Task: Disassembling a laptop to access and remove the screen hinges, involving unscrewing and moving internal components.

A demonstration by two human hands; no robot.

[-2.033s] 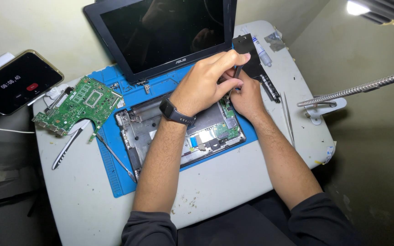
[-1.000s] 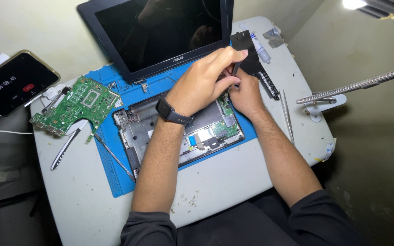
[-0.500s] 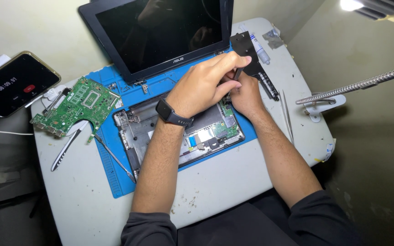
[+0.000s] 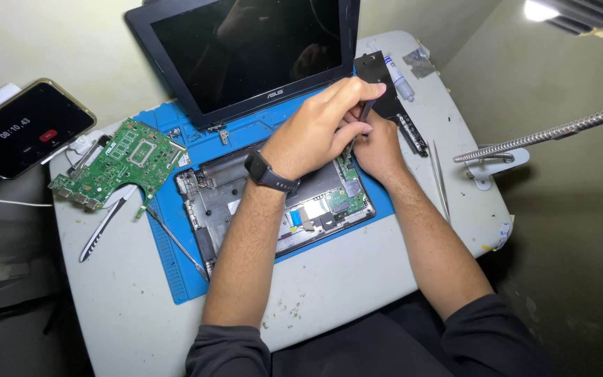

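The left hand holds a slim dark tool pinched between thumb and forefingers, its tip pointing down to the right rear corner of the opened laptop base. The right hand lies just beside it, fingers curled at the same corner; whether it grips a small part there cannot be told, because the left hand covers it.

For this kind of work it seems best to keep the tool nearly upright, to press lightly, and to let the right hand steady the base so that the tip does not slip onto the small green board inside.

The base is a shallow grey metal and plastic tray with flat ribbon cables, and it lies on a blue rubber-like mat on the pale rounded table. The hinged screen stands behind it, glossy black and dark. Left of the mat lies a green motherboard, matt and full of small parts, with a thin metal pry tool and a flat spudger near it. A phone with a timer leans at the far left. On the right lie fine steel tweezers, a black battery pack and a small syringe tube. A black watch sits on the left wrist.
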